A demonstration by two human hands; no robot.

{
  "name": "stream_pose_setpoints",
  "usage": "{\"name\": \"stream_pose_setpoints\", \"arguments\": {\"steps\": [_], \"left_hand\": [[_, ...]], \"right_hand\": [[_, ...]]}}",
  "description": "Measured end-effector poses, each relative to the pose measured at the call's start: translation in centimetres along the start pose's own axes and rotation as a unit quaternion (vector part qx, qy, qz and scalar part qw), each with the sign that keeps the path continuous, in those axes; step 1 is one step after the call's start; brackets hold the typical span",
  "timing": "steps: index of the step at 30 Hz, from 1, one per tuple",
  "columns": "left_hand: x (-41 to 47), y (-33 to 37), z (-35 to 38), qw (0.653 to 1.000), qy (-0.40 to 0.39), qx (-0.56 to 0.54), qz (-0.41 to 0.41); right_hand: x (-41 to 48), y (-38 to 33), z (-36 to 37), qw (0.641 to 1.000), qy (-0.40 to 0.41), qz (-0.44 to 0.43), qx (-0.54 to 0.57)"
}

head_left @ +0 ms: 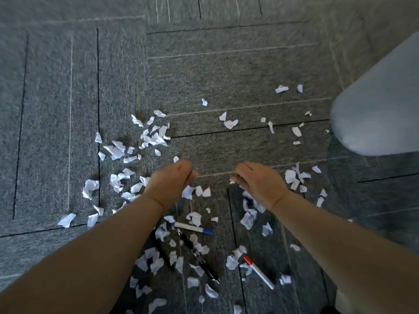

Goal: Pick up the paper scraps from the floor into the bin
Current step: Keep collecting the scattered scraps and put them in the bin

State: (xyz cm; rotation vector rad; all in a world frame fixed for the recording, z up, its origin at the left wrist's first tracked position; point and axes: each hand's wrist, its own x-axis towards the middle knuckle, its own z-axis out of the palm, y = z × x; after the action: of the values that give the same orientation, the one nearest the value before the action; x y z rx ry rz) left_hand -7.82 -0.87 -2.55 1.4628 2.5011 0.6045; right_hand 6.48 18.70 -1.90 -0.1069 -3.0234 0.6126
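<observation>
White torn paper scraps lie scattered over the grey carpet, thickest at the left (115,150) and between my forearms (195,217). My left hand (172,180) hovers over the middle of the mess with its fingers curled together and nothing visible in them. My right hand (256,182) is level with it to the right, its fingertips pinched on a small white scrap (232,182). I cannot identify a bin for certain. A pale grey rounded object (376,109) stands at the right edge.
Among the scraps near me lie a blue-capped marker (195,228), a red-capped marker (259,271) and a black pen (199,257). More scraps (230,123) dot the carpet beyond my hands. The carpet (68,87) at the far left has no scraps on it.
</observation>
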Motion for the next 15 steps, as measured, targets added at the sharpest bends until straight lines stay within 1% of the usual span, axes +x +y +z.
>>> {"name": "stream_pose_setpoints", "arguments": {"steps": [2, 5, 8, 10, 13, 15], "left_hand": [[3.5, 2.1, -1.9, 0.999, 0.027, -0.013, 0.017], [9.1, 6.3, -4.8, 0.997, 0.053, -0.019, 0.046], [14.7, 11.7, -7.3, 0.991, 0.069, -0.035, 0.109], [18.4, 16.0, -8.7, 0.985, 0.085, -0.050, 0.142], [23.2, 22.5, -10.3, 0.979, 0.096, -0.085, 0.159], [25.6, 26.3, -10.7, 0.975, 0.097, -0.106, 0.169]], "right_hand": [[0.8, 0.8, -3.7, 0.999, 0.048, 0.010, 0.013], [1.7, 2.3, -10.7, 0.989, 0.145, 0.023, 0.016], [1.6, 4.4, -18.6, 0.963, 0.260, 0.068, -0.009], [0.7, 6.7, -23.4, 0.943, 0.316, 0.102, -0.038], [-1.0, 10.9, -28.8, 0.919, 0.348, 0.166, -0.083], [-2.1, 13.5, -30.6, 0.911, 0.342, 0.213, -0.087]]}}
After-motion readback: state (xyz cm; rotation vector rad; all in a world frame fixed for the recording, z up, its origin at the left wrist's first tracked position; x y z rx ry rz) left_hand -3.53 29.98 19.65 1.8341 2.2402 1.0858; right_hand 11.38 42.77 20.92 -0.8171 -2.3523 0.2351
